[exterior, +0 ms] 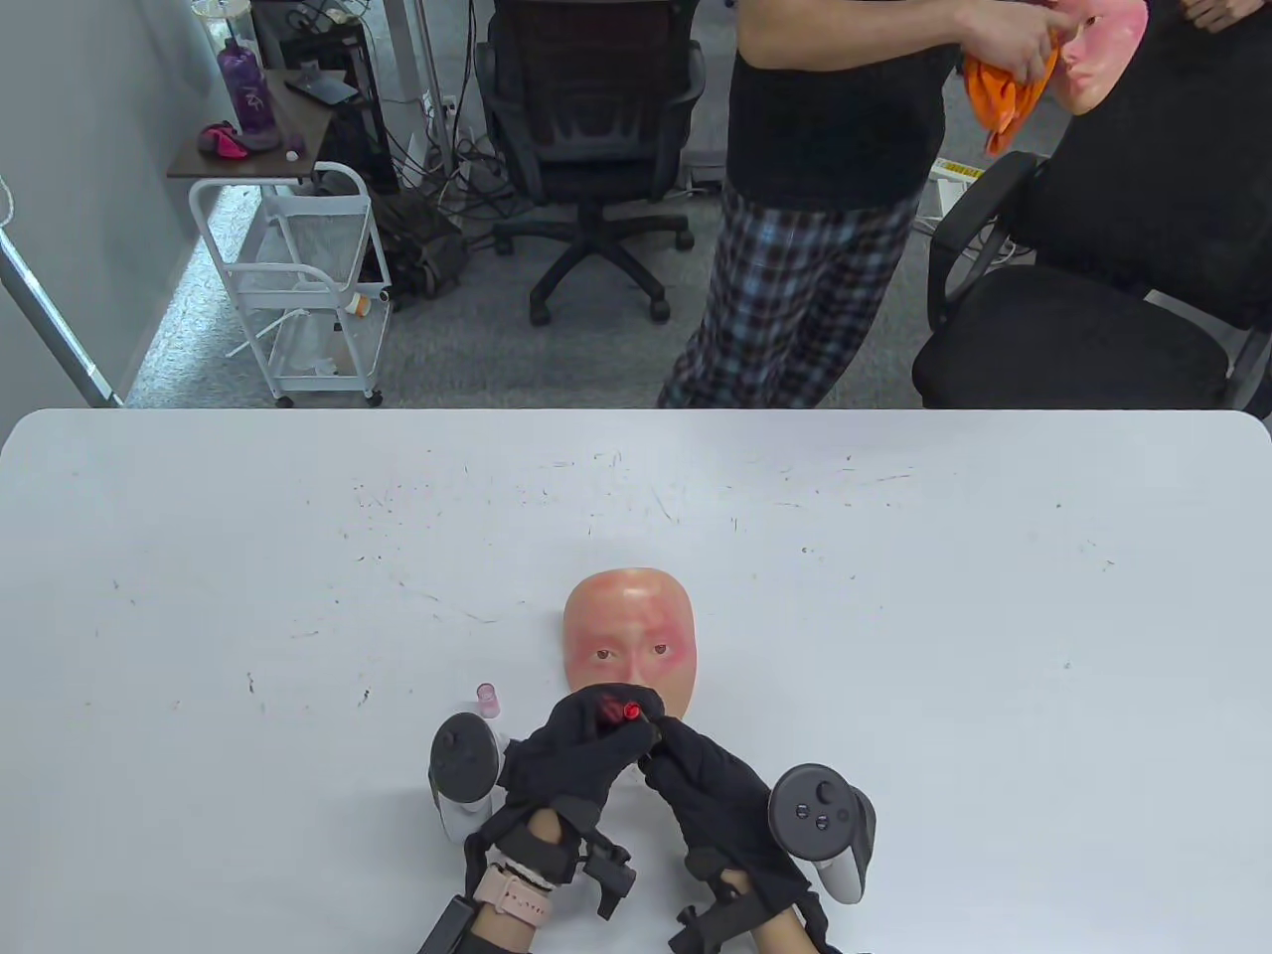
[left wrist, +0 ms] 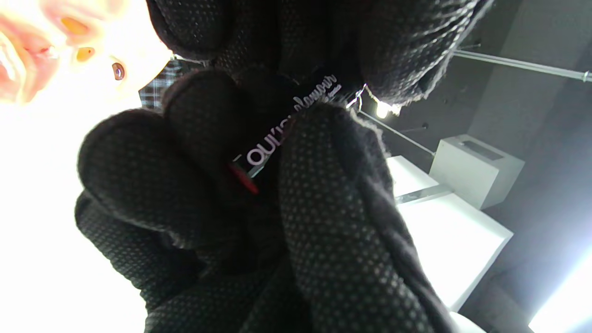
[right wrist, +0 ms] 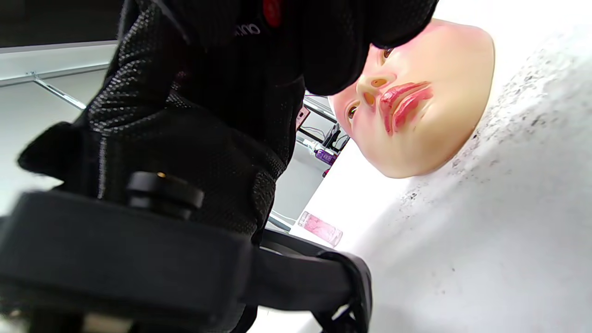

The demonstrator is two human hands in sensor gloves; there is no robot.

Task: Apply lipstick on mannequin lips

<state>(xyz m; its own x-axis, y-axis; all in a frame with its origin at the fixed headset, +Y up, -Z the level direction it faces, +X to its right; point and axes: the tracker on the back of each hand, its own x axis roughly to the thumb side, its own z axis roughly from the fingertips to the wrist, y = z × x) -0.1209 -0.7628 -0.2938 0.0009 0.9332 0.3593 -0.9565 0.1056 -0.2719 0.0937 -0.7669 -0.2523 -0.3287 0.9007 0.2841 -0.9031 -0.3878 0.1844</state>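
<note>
The mannequin face (exterior: 628,628) lies face up on the white table, chin toward me; my hands hide its lower half in the table view. The right wrist view shows the face (right wrist: 430,138) with red-coloured lips (right wrist: 404,104). Both gloved hands meet just above the mouth. My left hand (exterior: 604,723) grips the black lipstick tube (left wrist: 277,143), its red tip (exterior: 630,712) pointing up. My right hand (exterior: 664,737) holds the same tube from the other side. The lipstick also shows in the right wrist view (right wrist: 272,11).
A small clear pink cap (exterior: 487,700) stands on the table left of my left hand; it also shows in the right wrist view (right wrist: 320,228). Behind the table's far edge a person (exterior: 815,199) holds another mask and an orange cloth. Office chairs and a white cart (exterior: 298,288) stand farther back.
</note>
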